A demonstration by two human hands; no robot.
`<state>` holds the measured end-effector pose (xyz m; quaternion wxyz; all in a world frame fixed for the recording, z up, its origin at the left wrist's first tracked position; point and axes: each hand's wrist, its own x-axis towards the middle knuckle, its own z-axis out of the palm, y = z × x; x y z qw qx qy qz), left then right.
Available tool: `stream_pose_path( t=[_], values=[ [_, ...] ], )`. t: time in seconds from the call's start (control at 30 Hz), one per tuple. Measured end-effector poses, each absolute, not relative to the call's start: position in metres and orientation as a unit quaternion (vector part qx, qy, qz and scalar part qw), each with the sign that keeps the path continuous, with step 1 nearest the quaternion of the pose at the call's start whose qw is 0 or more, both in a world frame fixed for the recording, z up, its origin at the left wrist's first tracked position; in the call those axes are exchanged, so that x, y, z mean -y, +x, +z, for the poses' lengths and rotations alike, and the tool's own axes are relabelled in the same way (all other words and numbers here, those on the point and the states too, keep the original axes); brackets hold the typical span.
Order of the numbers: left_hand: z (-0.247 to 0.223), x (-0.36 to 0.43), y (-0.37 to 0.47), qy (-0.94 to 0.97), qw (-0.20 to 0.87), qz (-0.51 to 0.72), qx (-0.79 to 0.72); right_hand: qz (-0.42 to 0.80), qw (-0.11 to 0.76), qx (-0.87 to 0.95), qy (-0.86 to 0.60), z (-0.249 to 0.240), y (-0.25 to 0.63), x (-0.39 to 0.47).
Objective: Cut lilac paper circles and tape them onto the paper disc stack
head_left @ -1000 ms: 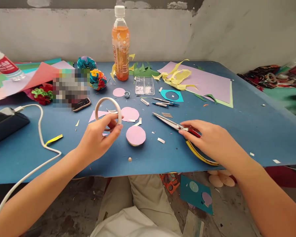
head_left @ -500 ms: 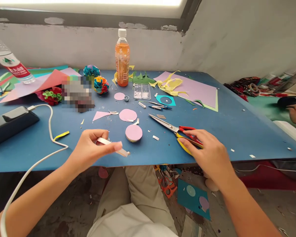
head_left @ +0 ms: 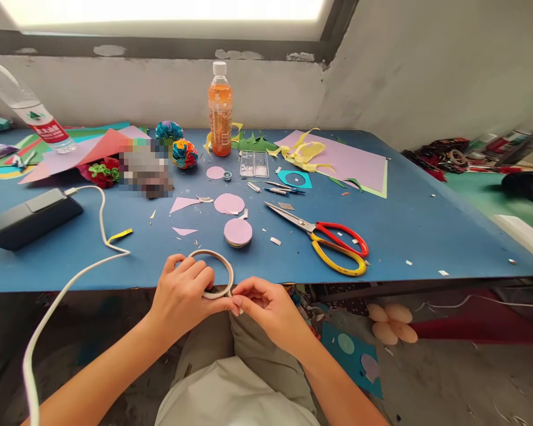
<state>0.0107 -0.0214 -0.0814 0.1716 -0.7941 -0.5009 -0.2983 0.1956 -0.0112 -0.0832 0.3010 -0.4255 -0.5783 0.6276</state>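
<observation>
My left hand is closed around a narrow roll of tape, held upright as a ring at the table's front edge. The fingertips of my right hand pinch the tape's loose end, just right of the roll and close to my left thumb. Just beyond the roll lies a small stack of round paper discs with a pink top. A flat pink paper circle is behind it. Scissors with one red and one yellow handle lie on the table to the right, their blades slightly apart.
An orange drink bottle stands near the wall. A black device with a white cable sits at the left. Folded paper balls, a clear plastic case, pens and paper sheets lie further back.
My right hand has left the scissors and moved left to the tape's end. My left hand has turned, so the roll now shows as a ring. The scissors stay on the table.
</observation>
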Motion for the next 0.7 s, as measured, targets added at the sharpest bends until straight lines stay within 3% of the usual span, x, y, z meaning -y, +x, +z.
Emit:
stream_pose_path(
  t=[0.37,0.7],
  values=[
    [-0.083,0.022,0.007,-0.813,0.12,-0.206,0.531,0.697,0.339,0.484,-0.406,-0.097,0.193,0.019],
    [-0.078,0.027,-0.013,-0.815,0.069,-0.177,0.548,0.505,0.319,0.726,-0.342,-0.076,0.194,-0.006]
  ],
)
